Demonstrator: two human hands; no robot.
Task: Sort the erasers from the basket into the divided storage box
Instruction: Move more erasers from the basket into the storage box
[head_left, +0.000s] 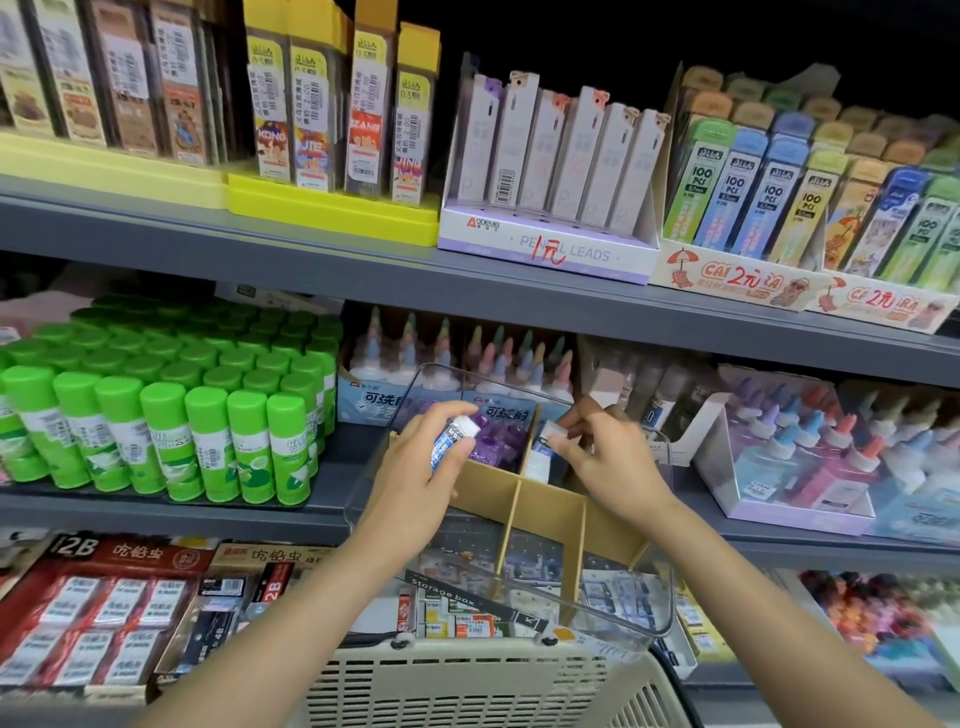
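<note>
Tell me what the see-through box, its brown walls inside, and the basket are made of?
The storage box looks like clear glossy plastic; shelves show through it. Its dividers look like matte brown cardboard, thin and flat. The basket seems beige moulded plastic with slotted holes.

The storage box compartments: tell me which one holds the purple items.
The far-left compartment of the storage box, just beyond the left hand. It holds purple pieces; the compartment to its right, under the right hand, shows white-and-blue erasers.
</note>
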